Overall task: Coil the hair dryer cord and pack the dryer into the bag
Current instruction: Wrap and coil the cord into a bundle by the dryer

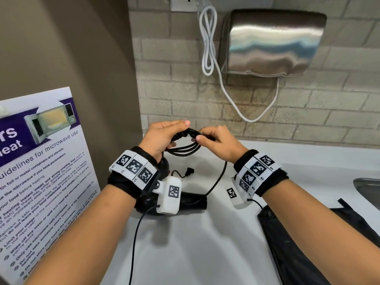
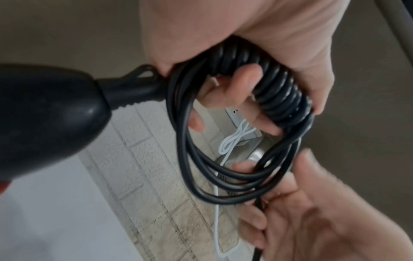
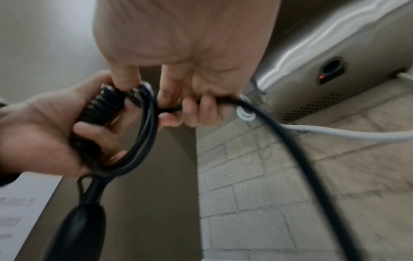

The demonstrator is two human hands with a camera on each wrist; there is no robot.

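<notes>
The black hair dryer [image 1: 194, 202] lies on the white counter [image 1: 195, 247], partly hidden by my left wrist; its handle end [image 2: 134, 88] points up at my left hand. My left hand [image 1: 164, 136] grips the coiled black cord [image 1: 185, 150], with several tight turns [image 2: 270, 83] wound round the loops under its fingers. My right hand [image 1: 216, 138] pinches the loose cord strand [image 3: 301, 159] beside the bundle. From there the strand [image 1: 219, 176] hangs down to the counter. The black bag [image 1: 304, 247] lies flat at the lower right.
A steel hand dryer [image 1: 271, 42] and its looped white cable [image 1: 207, 38] hang on the brick wall ahead. A microwave poster [image 1: 41, 161] leans at the left. A sink rim [image 1: 368, 188] shows at the right edge.
</notes>
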